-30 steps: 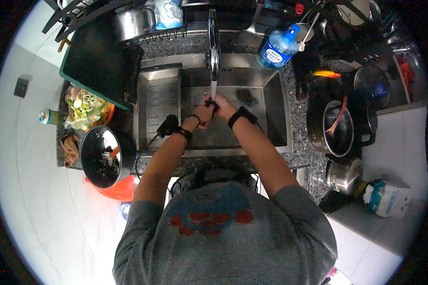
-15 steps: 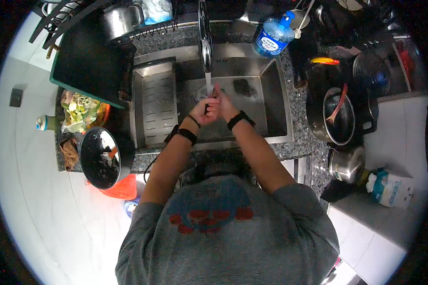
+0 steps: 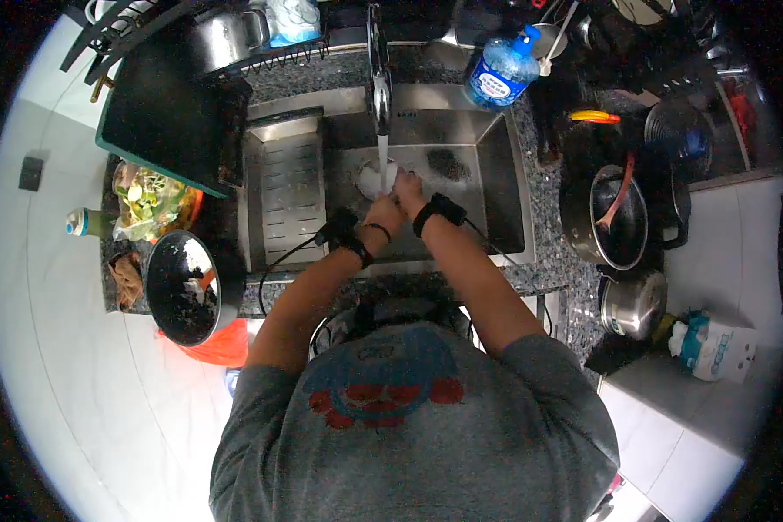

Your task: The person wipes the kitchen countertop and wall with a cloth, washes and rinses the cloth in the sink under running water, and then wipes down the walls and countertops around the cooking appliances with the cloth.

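Beside the running water point(image 3: 383, 155), left hand point(image 3: 385, 211) and right hand point(image 3: 408, 188) curl inward, contents unclear.

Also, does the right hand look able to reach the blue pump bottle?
Probably yes. The bottle stands at the back right corner of the sink, and I see nothing between it and the right hand; the faucet is off to the left.
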A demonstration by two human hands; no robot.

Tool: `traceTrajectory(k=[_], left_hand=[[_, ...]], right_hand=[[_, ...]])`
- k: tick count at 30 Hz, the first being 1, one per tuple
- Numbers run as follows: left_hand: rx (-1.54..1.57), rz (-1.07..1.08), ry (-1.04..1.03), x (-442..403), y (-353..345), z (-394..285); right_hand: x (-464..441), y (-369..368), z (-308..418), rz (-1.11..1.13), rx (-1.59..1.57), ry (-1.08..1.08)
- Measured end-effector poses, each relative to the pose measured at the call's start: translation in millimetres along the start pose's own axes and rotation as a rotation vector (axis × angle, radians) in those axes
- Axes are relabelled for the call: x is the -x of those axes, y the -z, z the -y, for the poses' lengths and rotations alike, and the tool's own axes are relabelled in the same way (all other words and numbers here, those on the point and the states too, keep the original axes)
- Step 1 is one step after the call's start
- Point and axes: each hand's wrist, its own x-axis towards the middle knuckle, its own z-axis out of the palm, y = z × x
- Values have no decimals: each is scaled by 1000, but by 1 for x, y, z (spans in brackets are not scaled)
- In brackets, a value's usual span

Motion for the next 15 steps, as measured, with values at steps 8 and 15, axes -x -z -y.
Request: traceTrajectory(k=[8, 15], left_hand=[[303, 313, 142, 20, 83, 0], [112, 88, 77, 6, 91, 17]], right_hand=[[16, 77, -9, 45, -999, -420], [37, 104, 8, -71, -953, -295]])
